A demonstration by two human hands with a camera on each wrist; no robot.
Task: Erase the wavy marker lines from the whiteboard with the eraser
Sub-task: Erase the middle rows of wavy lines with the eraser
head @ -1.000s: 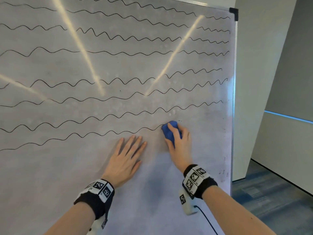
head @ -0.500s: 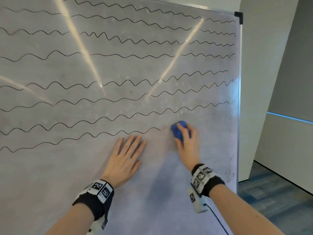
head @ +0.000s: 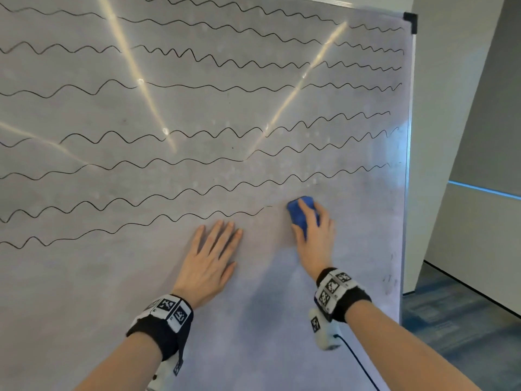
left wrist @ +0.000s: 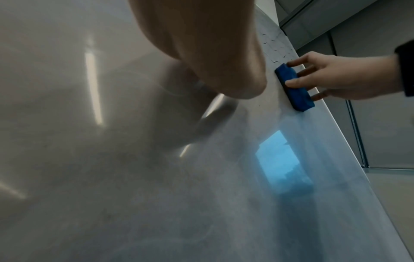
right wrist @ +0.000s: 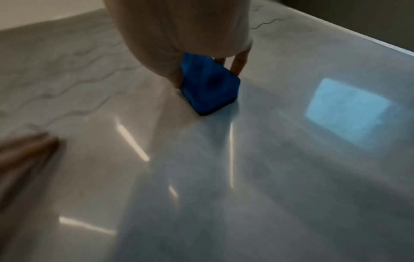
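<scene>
Now, in the head view, the right hand (head: pixel 311 238) has slid the blue eraser (head: pixel 300 214) rightward from the lowest wavy line (head: pixel 135 224), so its end is erased; many lines remain. The left hand (head: pixel 210 261) lies spread flat on the glossy whiteboard (head: pixel 84 292). In the left wrist view, fingers (left wrist: pixel 298 61) pinch the block-shaped eraser. The right wrist view is blurred.

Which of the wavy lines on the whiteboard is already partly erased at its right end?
The lowest wavy line. It stops just left of the eraser held by the right hand, while every line above reaches almost to the board's right edge.
</scene>
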